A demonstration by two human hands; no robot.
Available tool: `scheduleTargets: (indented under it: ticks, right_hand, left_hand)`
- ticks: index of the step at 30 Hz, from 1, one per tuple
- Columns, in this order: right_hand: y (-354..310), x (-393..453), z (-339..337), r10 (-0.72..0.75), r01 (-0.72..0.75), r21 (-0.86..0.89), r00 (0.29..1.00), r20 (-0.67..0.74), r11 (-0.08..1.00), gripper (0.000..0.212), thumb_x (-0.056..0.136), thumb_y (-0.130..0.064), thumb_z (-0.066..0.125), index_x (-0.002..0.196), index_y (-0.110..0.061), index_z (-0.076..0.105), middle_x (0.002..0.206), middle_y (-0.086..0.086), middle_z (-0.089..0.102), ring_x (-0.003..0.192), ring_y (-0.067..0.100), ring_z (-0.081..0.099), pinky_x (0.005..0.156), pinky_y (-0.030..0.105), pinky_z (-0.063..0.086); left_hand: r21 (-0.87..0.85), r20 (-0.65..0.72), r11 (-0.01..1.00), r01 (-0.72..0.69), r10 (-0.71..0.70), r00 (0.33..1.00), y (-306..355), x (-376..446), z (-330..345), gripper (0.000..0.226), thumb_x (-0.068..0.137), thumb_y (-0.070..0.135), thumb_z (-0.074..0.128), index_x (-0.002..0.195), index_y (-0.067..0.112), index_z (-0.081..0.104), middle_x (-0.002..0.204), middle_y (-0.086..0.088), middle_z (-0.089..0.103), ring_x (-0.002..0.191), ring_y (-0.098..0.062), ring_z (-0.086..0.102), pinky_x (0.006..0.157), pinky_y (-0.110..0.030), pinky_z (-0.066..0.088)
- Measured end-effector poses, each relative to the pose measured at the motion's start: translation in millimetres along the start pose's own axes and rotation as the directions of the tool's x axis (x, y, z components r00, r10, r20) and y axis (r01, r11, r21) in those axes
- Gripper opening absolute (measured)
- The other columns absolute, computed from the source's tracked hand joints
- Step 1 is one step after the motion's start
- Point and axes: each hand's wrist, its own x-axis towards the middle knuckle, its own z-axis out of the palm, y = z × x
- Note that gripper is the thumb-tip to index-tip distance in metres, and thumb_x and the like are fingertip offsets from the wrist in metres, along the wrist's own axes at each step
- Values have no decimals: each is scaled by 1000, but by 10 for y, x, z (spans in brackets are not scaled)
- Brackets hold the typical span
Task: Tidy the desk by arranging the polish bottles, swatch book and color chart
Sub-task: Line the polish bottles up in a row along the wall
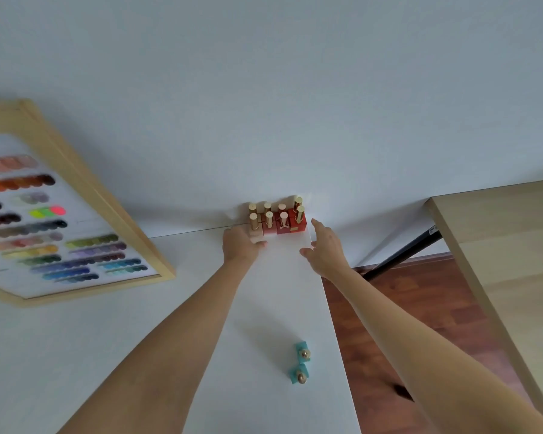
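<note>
Several pink and red polish bottles with gold caps stand in two tight rows at the far right corner of the white desk, against the wall. My left hand rests at the cluster's left front; its fingers seem to touch the nearest pale bottle, and a grip cannot be made out. To the right of the cluster my right hand is open, fingers spread, index finger near the red bottle. Two teal polish bottles stand apart near the desk's right edge, closer to me. The framed color chart lies at the left.
The desk's right edge drops to a reddish wooden floor. A light wooden table with a black leg stands to the right. A white wall runs behind the desk.
</note>
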Motion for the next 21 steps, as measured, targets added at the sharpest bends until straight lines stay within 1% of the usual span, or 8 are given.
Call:
scheduleTargets:
  ticks: [3,4,6,8,10,13,17,21]
  right_hand:
    - [72,-278,-89,-73,73,3,997,18,997,43,87,-5,60,128,-16,53,124,8,57,94,16,61,81,24,50]
    - [107,-396,-121,-104,104,-3,993,53,995,34,86,-4,60,118,-17,61,116,6,63,87,13,62,75,21,50]
    - [190,-642,-171,-146,153,-23,974,171,988,24,85,-3,60,99,-20,69,99,0,69,83,11,63,73,21,53]
    - [272,-882,-210,-146,173,-62,942,303,983,23,84,-6,60,91,-24,71,91,-2,70,82,10,64,71,21,54]
    - [343,-1075,-223,-132,179,-93,915,381,979,24,82,-7,60,90,-27,70,87,-2,69,79,8,63,71,24,54]
    - [403,-1293,-188,-134,201,-112,891,433,973,33,80,-5,64,93,-34,69,87,-7,66,75,1,60,70,21,54]
    - [396,-1491,-97,-160,241,-123,873,461,963,41,81,-4,65,101,-39,67,93,-7,62,75,2,58,70,21,53]
    - [374,-1616,-23,-190,257,-106,885,424,960,26,82,-12,66,95,-34,70,87,-7,60,73,4,57,67,24,51]
  left_hand:
    - [43,38,999,-7,6,999,-124,-302,-102,60,77,27,78,120,0,47,122,-16,51,110,-31,54,83,-32,44]
    - [31,36,998,-59,58,998,-195,-454,-132,55,78,25,76,121,3,48,119,-14,53,106,-29,57,83,-31,45]
    - [-12,76,980,-197,197,977,-359,-833,-183,36,80,17,73,110,8,57,105,-8,58,88,-21,61,76,-26,48]
    - [-90,200,952,-293,305,931,-532,-1259,-190,20,78,4,69,96,11,63,93,-4,61,72,-13,58,69,-21,47]
    - [-127,326,928,-350,372,869,-679,-1642,-160,22,76,-4,64,89,14,66,88,-1,63,68,-10,56,68,-18,46]
    - [-104,408,895,-434,436,802,-787,-2050,-74,27,73,8,71,98,19,66,95,1,63,73,-10,59,65,-7,44]
    - [-82,338,861,-503,498,798,-748,-2310,94,35,74,23,78,107,22,65,100,3,63,74,-7,58,69,-6,47]
    - [-56,227,868,-493,492,840,-649,-2386,149,19,81,14,70,100,14,70,91,-8,63,77,-21,61,76,-29,53]
